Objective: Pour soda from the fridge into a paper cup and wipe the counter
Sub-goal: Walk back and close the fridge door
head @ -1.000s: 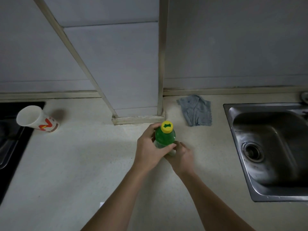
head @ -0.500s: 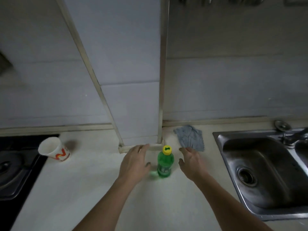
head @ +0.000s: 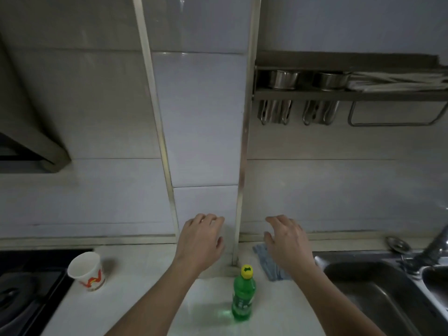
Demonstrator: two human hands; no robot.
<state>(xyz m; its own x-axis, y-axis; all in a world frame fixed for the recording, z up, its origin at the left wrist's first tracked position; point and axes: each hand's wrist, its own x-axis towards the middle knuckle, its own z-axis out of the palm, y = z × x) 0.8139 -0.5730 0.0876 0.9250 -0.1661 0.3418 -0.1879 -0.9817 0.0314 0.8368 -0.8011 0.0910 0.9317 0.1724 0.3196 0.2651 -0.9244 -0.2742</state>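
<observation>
Landmark: green soda bottle (head: pixel 244 297), upright on the pale worktop (head: pixel 150 301), yellow cap on, untouched. Far left of the bottle: black stove top (head: pixel 21 292) set into the worktop, with the slanted underside of a range hood (head: pixel 29 141) well above it. Left of the bottle, near the stove edge: white paper cup (head: pixel 87 271) with red and orange markings, standing on the worktop with its open mouth tilted toward the camera, apart from both hands. Just left of and above the bottle: left hand (head: pixel 200 241), raised off the worktop, palm down, grip wide with fingers spread and holding nothing. Directly behind the bottle: tiled wall column (head: pixel 201 117) edged with metal strips, its foot meeting the worktop close to the bottle cap. Just right of and above the bottle: right hand (head: pixel 288 241), also raised, grip wide, fingers curled loosely, empty. Right of the bottle, partly hidden under the right hand: crumpled blue-grey cloth (head: pixel 271 265) lying on the worktop beside the sink. Far right of the bottle: steel sink (head: pixel 378 294) with a faucet (head: pixel 434 246) at its back. High above and right of the bottle: wall-mounted metal rack (head: pixel 349 90) carrying steel cups and hanging utensils.
</observation>
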